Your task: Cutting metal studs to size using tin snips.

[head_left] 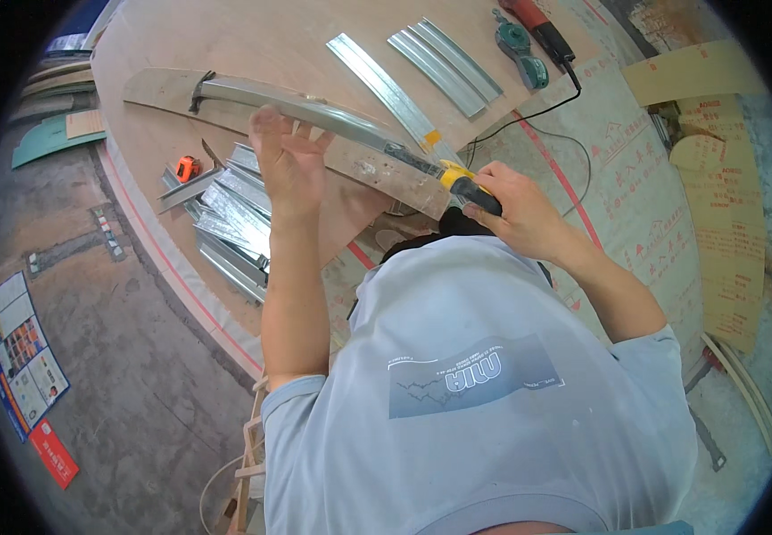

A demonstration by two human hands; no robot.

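Note:
My right hand (520,203) is wrapped round a tool's black-and-yellow grip (472,190); its kind is not clear. Toward the left from that grip runs a long silvery metal bar (314,113), worn and dark near the grip. At its far left end sits a small black hooked piece (198,91); whether it belongs to the tool I cannot tell. Below the bar lies a long curved wooden board (386,176). My left hand (292,165) is raised, open, fingers spread by the bar; whether the fingertips touch it I cannot tell.
Silvery metal channel pieces (234,209) lie piled beside an orange tape measure (188,168). More metal channels (445,67) and a strip (386,82) lie on the plywood surface (261,36). At the far right are a green reel tool (520,52) and a red corded power tool (542,31).

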